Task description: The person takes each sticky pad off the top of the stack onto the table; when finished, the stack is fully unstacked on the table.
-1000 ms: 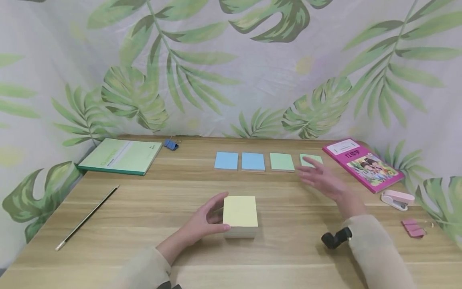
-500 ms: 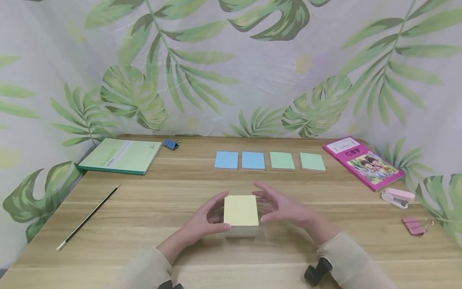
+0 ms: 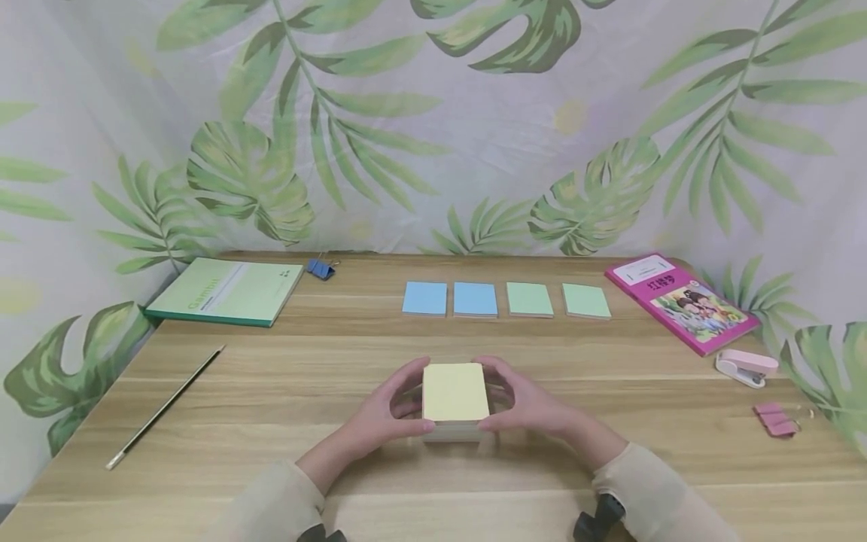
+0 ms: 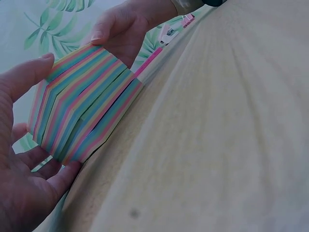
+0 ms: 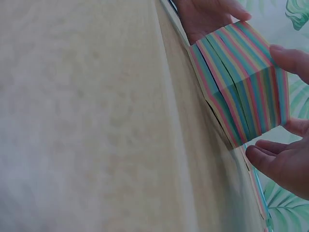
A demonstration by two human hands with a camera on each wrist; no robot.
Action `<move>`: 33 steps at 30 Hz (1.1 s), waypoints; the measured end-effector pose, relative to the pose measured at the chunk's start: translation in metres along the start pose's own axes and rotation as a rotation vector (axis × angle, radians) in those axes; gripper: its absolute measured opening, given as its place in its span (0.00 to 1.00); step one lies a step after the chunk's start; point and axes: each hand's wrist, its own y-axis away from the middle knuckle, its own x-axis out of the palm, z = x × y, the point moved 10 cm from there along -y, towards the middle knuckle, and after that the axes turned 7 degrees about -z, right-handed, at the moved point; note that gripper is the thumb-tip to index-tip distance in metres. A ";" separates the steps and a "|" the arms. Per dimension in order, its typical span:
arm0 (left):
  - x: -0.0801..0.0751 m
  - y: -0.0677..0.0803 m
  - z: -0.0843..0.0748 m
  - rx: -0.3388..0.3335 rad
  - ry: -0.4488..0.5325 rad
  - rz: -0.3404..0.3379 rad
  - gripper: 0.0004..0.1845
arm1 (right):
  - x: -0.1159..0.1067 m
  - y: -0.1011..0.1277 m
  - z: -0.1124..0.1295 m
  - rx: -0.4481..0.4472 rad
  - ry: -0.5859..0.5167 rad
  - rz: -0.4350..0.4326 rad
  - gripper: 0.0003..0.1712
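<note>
Sitting at the near middle of the wood-grain table (image 3: 291,376), the stack of paper squares (image 3: 455,393) shows me a pale yellow top, and both wrist views give me sides striped pink, yellow and blue-green. Beyond it, two blue pads (image 3: 424,299) and two green pads (image 3: 530,299) lie in a spaced row. Off to the left I have a pencil (image 3: 165,407), a green notebook (image 3: 226,292) and a blue binder clip (image 3: 320,269); to the right, a pink book (image 3: 680,303), a stapler (image 3: 747,366) and a pink binder clip (image 3: 775,420). A leaf-print cloth (image 3: 379,128) hangs behind the table.

Half a second ago the right hand (image 3: 531,406) stood just off the stack's right side; now it touches it, while the left hand (image 3: 379,410) keeps its place and the four pads have not moved.

I see the hands mirrored, gripping the stack between them, each thumb at a near corner and the fingers curving round toward the far side. Both forearms slant in from the near edge in pale sleeves (image 3: 660,489).
</note>
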 end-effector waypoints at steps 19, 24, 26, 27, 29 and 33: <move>0.001 0.004 -0.016 0.015 -0.077 0.005 0.44 | -0.063 -0.014 -0.001 0.153 -0.469 -0.115 0.50; 0.003 0.005 -0.016 0.019 -0.077 0.005 0.44 | -0.064 -0.045 -0.008 0.185 -0.482 -0.122 0.49; 0.003 0.005 -0.015 0.020 -0.073 0.006 0.44 | -0.060 -0.057 -0.013 0.208 -0.453 -0.113 0.49; 0.003 0.005 -0.014 0.022 -0.071 0.006 0.43 | -0.057 -0.063 -0.017 0.223 -0.433 -0.108 0.50; 0.002 0.004 -0.011 0.031 -0.068 0.005 0.44 | -0.052 -0.072 -0.023 0.249 -0.405 -0.095 0.49; 0.000 0.000 0.002 0.032 -0.066 0.000 0.44 | -0.041 -0.085 -0.034 0.301 -0.386 -0.073 0.49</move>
